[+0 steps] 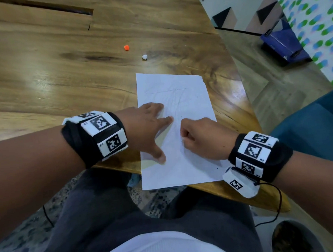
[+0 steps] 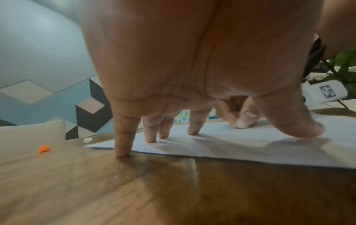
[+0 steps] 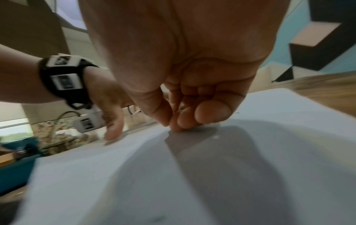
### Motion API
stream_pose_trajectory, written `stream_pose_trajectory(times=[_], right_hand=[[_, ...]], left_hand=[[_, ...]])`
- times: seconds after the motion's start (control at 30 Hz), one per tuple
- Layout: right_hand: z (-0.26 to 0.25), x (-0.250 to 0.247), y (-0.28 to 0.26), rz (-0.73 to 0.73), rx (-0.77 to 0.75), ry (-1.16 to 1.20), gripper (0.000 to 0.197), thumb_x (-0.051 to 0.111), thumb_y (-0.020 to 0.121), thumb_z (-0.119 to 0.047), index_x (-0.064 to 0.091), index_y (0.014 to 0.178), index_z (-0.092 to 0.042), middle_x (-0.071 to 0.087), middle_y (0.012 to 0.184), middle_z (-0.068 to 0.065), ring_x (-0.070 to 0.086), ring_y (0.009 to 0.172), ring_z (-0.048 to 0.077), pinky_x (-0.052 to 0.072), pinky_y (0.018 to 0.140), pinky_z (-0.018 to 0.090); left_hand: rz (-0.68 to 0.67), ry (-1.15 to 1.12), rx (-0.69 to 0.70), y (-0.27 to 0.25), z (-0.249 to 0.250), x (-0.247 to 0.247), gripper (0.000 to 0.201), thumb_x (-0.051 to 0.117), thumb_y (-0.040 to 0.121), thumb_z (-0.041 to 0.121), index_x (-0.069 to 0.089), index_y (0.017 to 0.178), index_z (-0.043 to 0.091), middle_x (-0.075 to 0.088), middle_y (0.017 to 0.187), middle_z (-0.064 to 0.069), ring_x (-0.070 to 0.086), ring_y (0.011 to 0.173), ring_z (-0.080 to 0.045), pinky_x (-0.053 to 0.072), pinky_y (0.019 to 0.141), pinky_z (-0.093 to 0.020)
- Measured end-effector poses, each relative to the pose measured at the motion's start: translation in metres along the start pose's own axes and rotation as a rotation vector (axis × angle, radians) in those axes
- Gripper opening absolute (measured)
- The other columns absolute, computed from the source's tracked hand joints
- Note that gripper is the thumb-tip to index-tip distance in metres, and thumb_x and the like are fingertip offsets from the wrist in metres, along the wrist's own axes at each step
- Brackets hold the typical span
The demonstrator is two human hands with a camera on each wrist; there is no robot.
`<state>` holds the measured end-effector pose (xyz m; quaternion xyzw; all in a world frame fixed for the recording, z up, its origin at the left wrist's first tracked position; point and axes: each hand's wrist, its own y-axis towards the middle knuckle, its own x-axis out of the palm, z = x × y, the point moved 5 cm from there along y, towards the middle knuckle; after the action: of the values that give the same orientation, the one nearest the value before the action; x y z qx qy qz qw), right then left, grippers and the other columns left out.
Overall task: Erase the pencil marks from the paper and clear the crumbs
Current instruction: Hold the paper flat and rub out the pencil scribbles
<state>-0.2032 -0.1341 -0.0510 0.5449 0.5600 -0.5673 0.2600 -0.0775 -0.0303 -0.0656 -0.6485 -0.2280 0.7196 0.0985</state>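
Spread flat, the left hand (image 1: 148,127) pins the thin white paper sheet (image 1: 183,89); beside it, the right hand (image 1: 199,137) pinches a small white eraser (image 2: 241,124) against the sheet. Flimsy, crease-prone paper probably needs holding close to the rubbing.

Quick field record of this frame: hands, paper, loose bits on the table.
left hand: fingers spread, pressing the paper flat; little finger on the table
right hand: fingers curled, pinching a small white eraser against the paper
paper: white sheet, near edge overhanging the table edge; faint line near far end
table: wood
orange piece: on table beyond the paper
white piece: on table, nearer the paper
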Motion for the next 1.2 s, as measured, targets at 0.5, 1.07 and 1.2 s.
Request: stream_pose_trajectory(times=[0.5, 1.07, 1.2], right_hand=[[-0.006, -0.011, 0.016, -0.014, -0.033, 0.032, 0.006, 0.052, 0.093, -0.024, 0.057, 0.093, -0.021, 0.064, 0.082, 0.0, 0.061, 0.081, 0.022, 0.053, 0.072, 0.038], [-0.016, -0.009, 0.018, -0.014, -0.129, 0.031, 0.009, 0.055, 0.092, -0.021, 0.061, 0.096, -0.017, 0.067, 0.083, 0.0, 0.061, 0.081, 0.02, 0.051, 0.073, 0.035], [-0.032, 0.005, -0.003, -0.178, -0.284, -0.003, 0.006, 0.056, 0.094, -0.023, 0.061, 0.095, -0.02, 0.066, 0.081, -0.005, 0.057, 0.073, 0.015, 0.049, 0.069, 0.032]], left_hand=[[-0.015, 0.005, -0.024, 0.001, 0.002, 0.004, 0.136, 0.068, 0.059, 0.088, -0.003, 0.16, 0.032, -0.01, 0.169, -0.007, -0.004, 0.156, -0.028, 0.032, 0.117, -0.054], [-0.062, 0.012, -0.049, -0.002, 0.0, 0.008, 0.136, 0.063, 0.061, 0.092, -0.013, 0.16, 0.037, -0.024, 0.168, -0.002, -0.013, 0.157, -0.024, 0.026, 0.116, -0.064], [-0.087, 0.021, -0.054, -0.002, 0.0, 0.007, 0.136, 0.063, 0.063, 0.091, -0.017, 0.159, 0.037, -0.028, 0.167, -0.002, -0.017, 0.156, -0.024, 0.023, 0.118, -0.064]])
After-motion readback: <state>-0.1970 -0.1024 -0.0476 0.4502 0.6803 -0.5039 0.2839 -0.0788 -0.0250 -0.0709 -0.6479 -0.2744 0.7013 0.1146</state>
